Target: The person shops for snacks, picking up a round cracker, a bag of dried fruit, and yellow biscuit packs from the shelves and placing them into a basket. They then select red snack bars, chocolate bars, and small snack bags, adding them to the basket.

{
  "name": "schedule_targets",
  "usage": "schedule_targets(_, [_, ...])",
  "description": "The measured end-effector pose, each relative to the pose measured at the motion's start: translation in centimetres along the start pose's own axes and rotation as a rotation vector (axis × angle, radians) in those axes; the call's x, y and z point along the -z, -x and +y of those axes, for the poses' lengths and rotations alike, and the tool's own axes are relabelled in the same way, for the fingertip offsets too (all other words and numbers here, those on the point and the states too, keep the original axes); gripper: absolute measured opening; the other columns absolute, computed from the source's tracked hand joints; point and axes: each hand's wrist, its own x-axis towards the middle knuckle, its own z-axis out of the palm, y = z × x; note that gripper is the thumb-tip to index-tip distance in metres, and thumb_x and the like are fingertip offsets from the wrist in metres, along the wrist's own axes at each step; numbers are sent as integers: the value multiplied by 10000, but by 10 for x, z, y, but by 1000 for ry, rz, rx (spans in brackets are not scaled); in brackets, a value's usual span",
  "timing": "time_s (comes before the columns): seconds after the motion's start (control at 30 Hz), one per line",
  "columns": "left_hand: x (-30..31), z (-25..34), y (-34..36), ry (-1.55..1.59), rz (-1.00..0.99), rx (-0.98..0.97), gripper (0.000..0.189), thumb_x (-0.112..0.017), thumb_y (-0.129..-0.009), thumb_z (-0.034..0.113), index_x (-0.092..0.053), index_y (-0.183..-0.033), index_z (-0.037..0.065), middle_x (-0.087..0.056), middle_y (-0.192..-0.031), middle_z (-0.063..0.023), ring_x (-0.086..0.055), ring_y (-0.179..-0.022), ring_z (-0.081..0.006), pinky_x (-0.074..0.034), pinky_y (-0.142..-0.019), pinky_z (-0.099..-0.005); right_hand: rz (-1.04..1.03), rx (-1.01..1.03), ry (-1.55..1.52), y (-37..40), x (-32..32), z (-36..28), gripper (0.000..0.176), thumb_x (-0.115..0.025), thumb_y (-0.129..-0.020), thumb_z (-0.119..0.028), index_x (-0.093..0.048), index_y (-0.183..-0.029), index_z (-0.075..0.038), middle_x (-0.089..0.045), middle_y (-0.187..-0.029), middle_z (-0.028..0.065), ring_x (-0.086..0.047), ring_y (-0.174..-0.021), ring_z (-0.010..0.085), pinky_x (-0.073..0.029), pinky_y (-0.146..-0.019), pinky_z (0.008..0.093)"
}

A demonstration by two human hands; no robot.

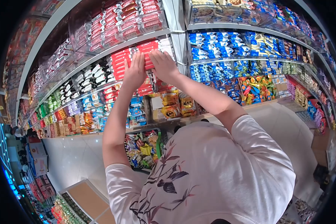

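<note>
Both of my hands reach forward to a shelf bin of red-wrapped snack bars (118, 61) stacked in rows. My left hand (136, 71) lies with straight fingers on the red bars. Beside it, my right hand (163, 65) rests over the right side of the same stack, its fingers stretched out and slightly apart. Neither hand is wrapped round a bar. White packets (165, 44) stand just beyond my right fingertips. Below the hands are more red packets (145, 87) and yellow-orange bags (170, 99).
Blue-and-white packets (216, 44) fill the shelves on the right, past a white upright post (180, 46). Black-and-white packets (91, 78) lie to the left. A basket of mixed snacks (142, 149) stands below, near my body. Cardboard-topped boxes (86, 198) are at lower left.
</note>
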Motion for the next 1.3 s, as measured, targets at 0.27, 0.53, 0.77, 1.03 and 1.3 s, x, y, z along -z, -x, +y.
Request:
schedule_targets(0.27, [11,-21,-8,78,-148,31,850,-670,-802,332,-232,-1458,16,-277,-1510,-170,-215,-1427,-299,-214,-1100,-600,-71,-78,-214,-10,3,22,822,-775,-720,-336,-386,-1362,-2,-471,-1302,206,-490,-1196,323,-423,-997,390])
schedule_targets(0.53, [-7,-18,0,-28,25,-6,861,-672,-764,326,-260,-1443,-8,-288,-1500,-188,-230,-1421,-315,-301,-1019,-628,-315,-134,-230,-21,21,21,864,-739,-781,-354,-297,-1433,1,-455,-1297,254,-469,-1199,388,-419,-1010,423])
schedule_targets(0.77, [59,-33,86,250,120,323,655,-594,-879,392,-370,-1385,41,-328,-1420,-299,-290,-1334,-453,-274,-1095,-490,-7,93,-400,28,54,-2,665,-696,-806,-177,-383,-1368,-8,-508,-1265,227,-487,-1162,392,-412,-985,431])
schedule_targets(1.03, [45,163,475,377,-474,1742,488,-577,-881,337,-533,-1223,-9,-608,-1117,-267,-568,-1065,-423,-465,-907,-466,-991,44,-1071,185,29,-78,410,-621,-860,-149,-501,-1248,-89,-567,-1108,140,-635,-898,255,-508,-779,367])
schedule_targets(1.3, [76,378,569,743,-415,2170,468,-570,-914,351,-582,-1217,-5,-646,-1144,-190,-612,-1093,-293,-466,-931,-367,-937,173,-1295,205,4,-157,183,-576,-876,-124,-588,-1049,-68,-637,-964,107,-644,-839,287,-513,-743,361])
